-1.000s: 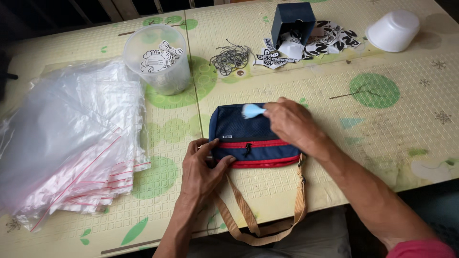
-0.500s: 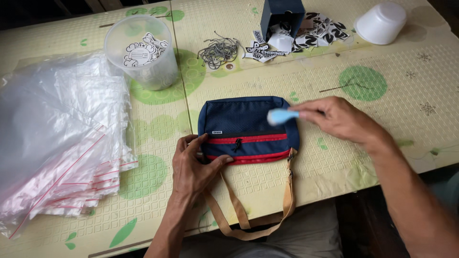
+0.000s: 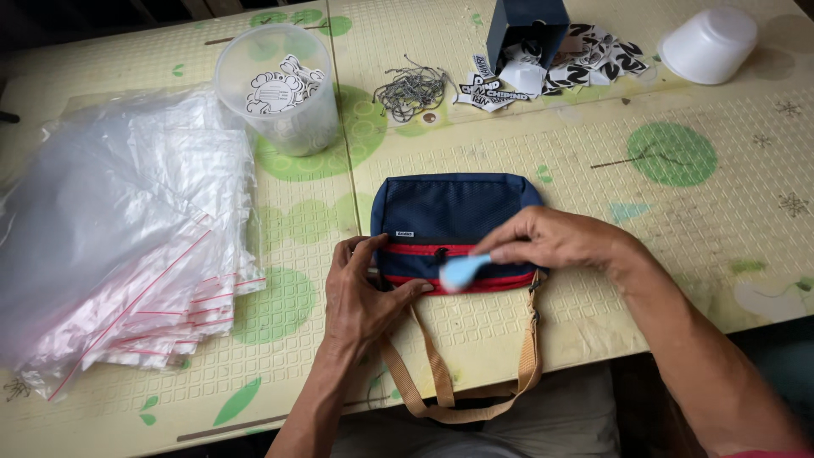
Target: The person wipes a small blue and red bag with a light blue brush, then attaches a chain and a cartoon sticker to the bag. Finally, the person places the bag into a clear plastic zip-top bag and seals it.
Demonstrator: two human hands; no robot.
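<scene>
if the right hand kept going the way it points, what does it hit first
The right hand points left across the navy pouch, its light blue tool leading. It would likely meet the left hand on the pouch's left end first.

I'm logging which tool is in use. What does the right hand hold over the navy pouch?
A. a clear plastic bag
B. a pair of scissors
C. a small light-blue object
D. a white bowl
C: the right hand pinches a small light-blue object over the red zip of the pouch, which the left hand steadies.
</scene>
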